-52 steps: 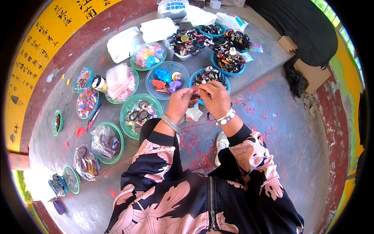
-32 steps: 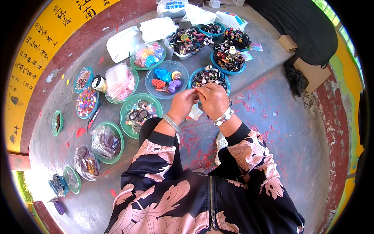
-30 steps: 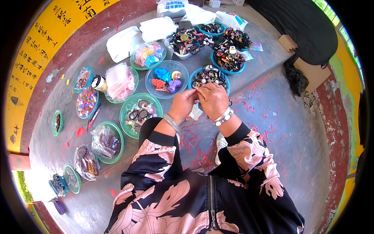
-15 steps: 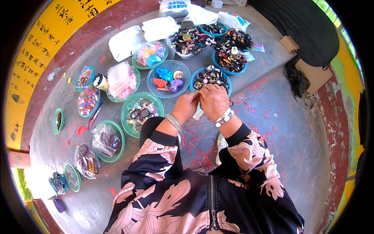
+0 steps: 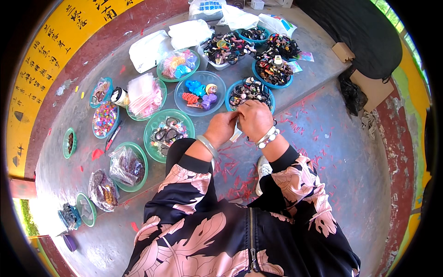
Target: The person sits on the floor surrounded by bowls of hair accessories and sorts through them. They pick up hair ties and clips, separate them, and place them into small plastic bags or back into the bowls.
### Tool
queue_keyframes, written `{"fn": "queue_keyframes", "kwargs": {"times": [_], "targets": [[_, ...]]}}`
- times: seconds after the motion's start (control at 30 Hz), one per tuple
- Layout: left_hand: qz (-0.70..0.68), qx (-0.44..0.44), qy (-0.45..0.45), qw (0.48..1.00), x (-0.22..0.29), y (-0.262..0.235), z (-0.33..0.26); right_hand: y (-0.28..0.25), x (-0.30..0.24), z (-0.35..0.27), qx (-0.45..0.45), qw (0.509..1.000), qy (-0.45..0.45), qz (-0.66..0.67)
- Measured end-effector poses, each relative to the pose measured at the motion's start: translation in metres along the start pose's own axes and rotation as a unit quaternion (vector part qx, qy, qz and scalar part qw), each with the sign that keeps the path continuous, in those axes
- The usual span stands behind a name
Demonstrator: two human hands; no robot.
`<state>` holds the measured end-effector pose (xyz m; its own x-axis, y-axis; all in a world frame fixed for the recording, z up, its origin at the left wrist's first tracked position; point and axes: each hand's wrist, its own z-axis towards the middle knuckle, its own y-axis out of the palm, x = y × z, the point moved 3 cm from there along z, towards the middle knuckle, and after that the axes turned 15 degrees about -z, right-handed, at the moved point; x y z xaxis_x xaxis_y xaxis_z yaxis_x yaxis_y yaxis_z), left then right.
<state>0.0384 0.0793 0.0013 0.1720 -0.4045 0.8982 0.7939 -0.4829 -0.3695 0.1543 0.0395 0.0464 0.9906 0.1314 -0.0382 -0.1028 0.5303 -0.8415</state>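
My left hand [image 5: 221, 127] and my right hand [image 5: 256, 121] meet in front of me, fingers pinched together. Between and just below them shows a small pale card [image 5: 236, 135], possibly a clear packet. What the fingertips themselves grip is mostly hidden. Just beyond the hands stands a blue bowl [image 5: 272, 102] heaped with dark hair ties [image 5: 249, 90], some with beads. Left of the hands, a green bowl [image 5: 148, 134] holds black hair ties with pale and coloured ornaments. A clear bowl [image 5: 181, 105] contains blue, red and purple plastic pieces.
More bowls of hair ties and trinkets spread over the raised concrete ledge [image 5: 60, 184]. White bags [image 5: 148, 51] lie at the back. A red-and-black pen-like tool [image 5: 112, 137] lies at left. Red scraps [image 5: 230, 177] litter the lower floor. A black bag [image 5: 352, 93] sits at right.
My hands stay together with small finger movements. The right hand has shifted slightly to the right, its fingers curling more.
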Motion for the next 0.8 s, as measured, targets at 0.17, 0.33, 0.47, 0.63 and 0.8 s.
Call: {"fn": "queue_keyframes", "kwargs": {"times": [0.17, 0.33, 0.47, 0.63, 0.8], "targets": [[-0.016, 0.0, 0.007, 1.0, 0.001, 0.0, 0.0, -0.004, 0.003, 0.001, -0.06, 0.998, 0.017, 0.029], [0.015, -0.008, 0.001, 1.0, -0.001, 0.002, -0.001, -0.002, 0.0, -0.001, -0.074, 0.997, -0.01, -0.01], [0.023, -0.015, -0.008, 1.0, 0.001, 0.002, -0.001, -0.002, 0.0, -0.001, -0.083, 0.997, -0.006, -0.012], [0.013, -0.007, -0.018, 1.0, 0.002, 0.002, -0.001, -0.004, 0.002, 0.001, -0.051, 0.997, 0.037, 0.04], [-0.202, -0.002, -0.079, 0.976, -0.026, 0.002, -0.002, 0.008, 0.018, 0.002, -0.09, 0.969, 0.122, 0.196]]}}
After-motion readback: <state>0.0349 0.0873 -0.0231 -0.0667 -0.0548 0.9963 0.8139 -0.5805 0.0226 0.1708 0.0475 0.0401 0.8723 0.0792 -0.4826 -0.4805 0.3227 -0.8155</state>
